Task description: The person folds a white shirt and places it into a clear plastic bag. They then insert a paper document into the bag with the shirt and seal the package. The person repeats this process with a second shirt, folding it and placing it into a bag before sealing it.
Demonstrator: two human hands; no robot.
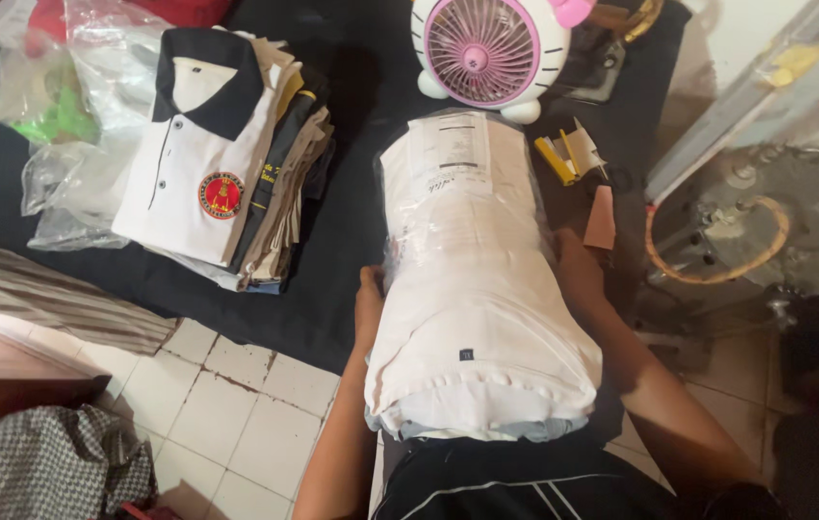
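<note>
We are gripping a tall stack of folded white shirts in a clear plastic bag (472, 289), our left hand (368, 303) and right hand (578, 274) pressing its sides. Both hands' fingers are clasping the bag. A pile of folded polo shirts (236, 154) is lying nearby on the black-covered counter (351, 221).

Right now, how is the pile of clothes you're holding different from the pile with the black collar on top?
The held stack goes into a clear plastic bag, gripped by the left hand and right hand; the loose stack lies unbagged and untouched. The held stack looks all white; the loose stack mixes colours. Both are folded shirts.
</note>
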